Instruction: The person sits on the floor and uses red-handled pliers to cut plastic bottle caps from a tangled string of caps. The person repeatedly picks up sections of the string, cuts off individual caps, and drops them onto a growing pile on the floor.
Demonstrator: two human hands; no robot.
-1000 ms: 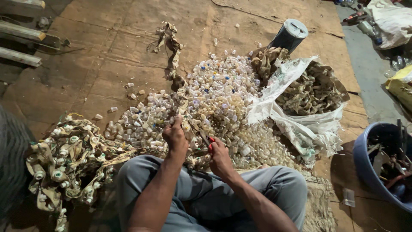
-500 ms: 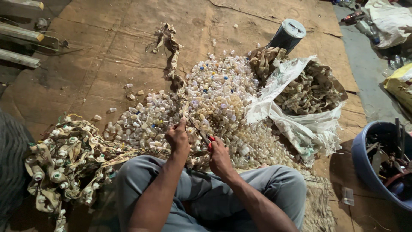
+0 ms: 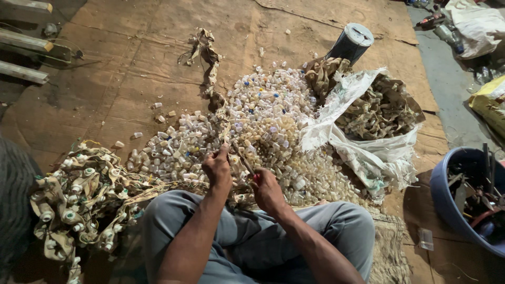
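I sit cross-legged on a brown mat. My left hand (image 3: 217,167) grips a long strip of brown material (image 3: 209,62) that runs up and away across the mat. My right hand (image 3: 266,188) is closed on a small tool with a red handle (image 3: 256,178), its blade at the strip just beside the left fingers. Right in front of my hands lies a wide heap of small pale plastic caps (image 3: 252,129). At my left knee sits a tangled pile of strips with caps still attached (image 3: 84,197).
A white sack (image 3: 368,152) full of bare brown strips stands to the right. Behind it is a dark cylindrical can (image 3: 351,43). A blue tub (image 3: 447,194) of tools sits at the far right. Wooden slats (image 3: 23,41) lie at the upper left.
Both hands stay together over the strip with only slight shifts. The piles have not visibly changed.
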